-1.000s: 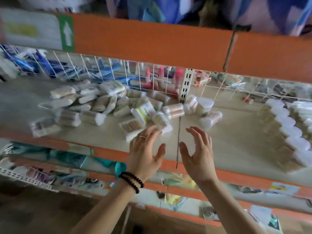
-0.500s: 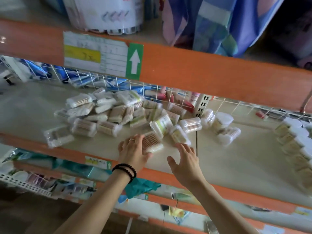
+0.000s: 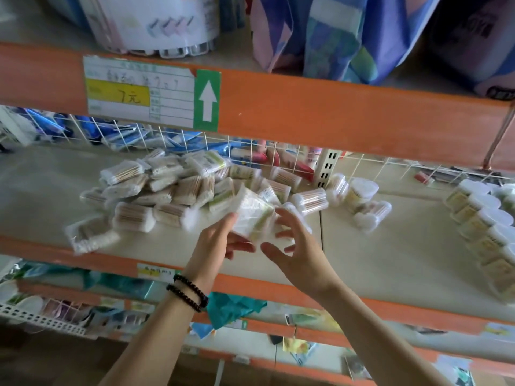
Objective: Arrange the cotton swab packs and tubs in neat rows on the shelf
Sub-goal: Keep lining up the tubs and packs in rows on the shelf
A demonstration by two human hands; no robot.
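The loose heap of swab packs [image 3: 167, 190] sits just behind the hands, and the pack in hand [image 3: 250, 215] is held right at its front edge. Any careless sweep of a wrist or forearm here could knock neighbouring packs forward, and the ones nearest the orange shelf lip [image 3: 111, 263], such as the flat pack at the front left [image 3: 92, 238], could slide off onto the lower shelves. The film on the packs looks slick, so a light pinch may let the held one slip. The round tubs [image 3: 362, 196] lying on their sides by the heap could roll if nudged, and the tidy row of tubs at the right [image 3: 479, 218] could be toppled by a wide reach.

The left hand [image 3: 220, 246] grips the pack in hand from below and the left, thumb up against its side, the fingers curled beneath it. The right hand [image 3: 295, 246] is spread wide, fingers relaxed and fanned toward the pack's right edge; motion blur makes it hard to say whether the fingertips touch the pack or the tub behind it, but it does not appear to hold anything. The pack itself is lifted slightly above the shelf [image 3: 376, 246], tilted, near the middle of the front.
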